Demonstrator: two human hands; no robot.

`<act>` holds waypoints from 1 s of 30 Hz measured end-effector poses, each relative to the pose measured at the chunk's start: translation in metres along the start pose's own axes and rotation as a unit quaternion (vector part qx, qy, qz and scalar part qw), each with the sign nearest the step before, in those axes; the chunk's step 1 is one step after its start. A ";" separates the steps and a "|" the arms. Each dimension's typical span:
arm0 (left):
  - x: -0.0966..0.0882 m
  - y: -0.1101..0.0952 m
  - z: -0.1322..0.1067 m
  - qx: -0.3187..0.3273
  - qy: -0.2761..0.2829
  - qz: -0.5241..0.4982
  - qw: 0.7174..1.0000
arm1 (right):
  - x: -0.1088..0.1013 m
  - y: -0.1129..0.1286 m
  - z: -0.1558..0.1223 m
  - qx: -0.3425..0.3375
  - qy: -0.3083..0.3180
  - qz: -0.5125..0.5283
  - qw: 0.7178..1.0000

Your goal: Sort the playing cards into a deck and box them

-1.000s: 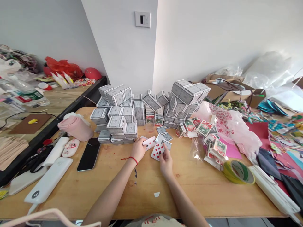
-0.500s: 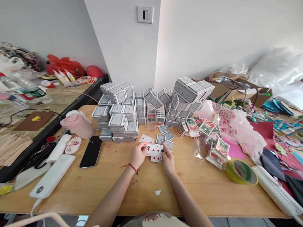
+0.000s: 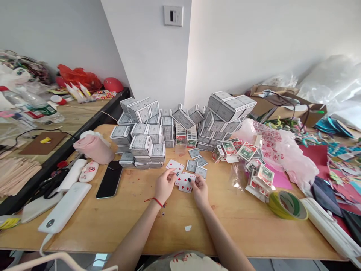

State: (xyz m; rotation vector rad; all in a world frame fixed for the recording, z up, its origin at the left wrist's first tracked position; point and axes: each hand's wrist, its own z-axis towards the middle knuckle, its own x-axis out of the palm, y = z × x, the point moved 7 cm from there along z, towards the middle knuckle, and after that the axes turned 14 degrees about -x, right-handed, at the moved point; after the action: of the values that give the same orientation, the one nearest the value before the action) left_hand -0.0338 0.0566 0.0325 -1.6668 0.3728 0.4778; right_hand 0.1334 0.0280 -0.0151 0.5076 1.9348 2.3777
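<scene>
My right hand (image 3: 199,188) is closed, its thumb pinching the right end of a white playing card (image 3: 184,178) with red diamonds. Another diamond card (image 3: 185,188) shows from under its lower edge. My left hand (image 3: 165,185), with a red string bracelet, has its thumb and fingertips pressed together at the lower edge of a third face-up diamond card (image 3: 176,164). Its thumb is close to the left end of the card in my right hand. Just beyond, several face-down cards (image 3: 196,165) with grey patterned backs lie overlapping on the table.
Stacks of grey-patterned card packs (image 3: 141,146) stand along the wall. Opened card boxes (image 3: 262,178) and yellow tape (image 3: 287,205) lie right, beside a plastic bag (image 3: 296,150). Left are a phone (image 3: 109,180), a white power bank (image 3: 64,208) and a pink cloth roll (image 3: 94,148).
My left fingers have left the middle card and shifted to the edge of the upper left one. My right thumb now lies further over the middle card's face.
</scene>
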 end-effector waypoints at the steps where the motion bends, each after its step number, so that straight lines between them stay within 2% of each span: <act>1: -0.012 0.004 -0.002 -0.005 -0.042 0.006 0.999 | -0.001 -0.001 0.000 0.001 0.000 -0.001 1.000; 4: -0.059 0.020 -0.011 -0.023 -0.201 0.066 0.977 | -0.001 -0.002 0.000 0.003 0.003 0.002 1.000; 6: -0.092 0.034 -0.014 -0.037 -0.274 0.113 0.954 | -0.001 -0.001 0.000 0.003 0.006 0.006 1.000; 10: -0.152 0.065 -0.010 -0.103 -0.354 0.251 0.895 | 0.001 0.001 0.001 0.000 0.011 0.009 1.000; 12: -0.175 0.080 -0.004 -0.154 -0.363 0.290 0.872 | 0.000 0.000 0.000 -0.001 0.009 0.007 1.000; 14: -0.190 0.093 0.005 -0.202 -0.344 0.300 0.867 | -0.001 -0.002 0.000 -0.003 0.006 0.005 1.000; 17: -0.200 0.101 0.017 -0.255 -0.300 0.289 0.873 | -0.003 -0.005 0.000 -0.010 -0.003 -0.018 1.000; 19: -0.201 0.100 0.023 -0.263 -0.285 0.290 0.875 | -0.005 -0.004 0.002 -0.022 -0.015 -0.056 0.998; 22: -0.201 0.096 0.026 -0.255 -0.282 0.297 0.876 | -0.004 0.002 0.004 -0.038 -0.021 -0.088 0.995; 27: -0.200 0.095 0.024 -0.256 -0.293 0.304 0.870 | -0.001 0.013 0.004 -0.072 -0.017 -0.073 0.995; 30: -0.200 0.095 0.023 -0.266 -0.293 0.309 0.865 | -0.001 0.014 0.001 -0.091 0.014 -0.140 0.986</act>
State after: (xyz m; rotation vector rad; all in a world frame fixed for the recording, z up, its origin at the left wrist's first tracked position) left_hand -0.2557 0.0603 0.0510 -1.7899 0.3258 1.6488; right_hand 0.1373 0.0253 -0.0018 0.1788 1.6484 2.3568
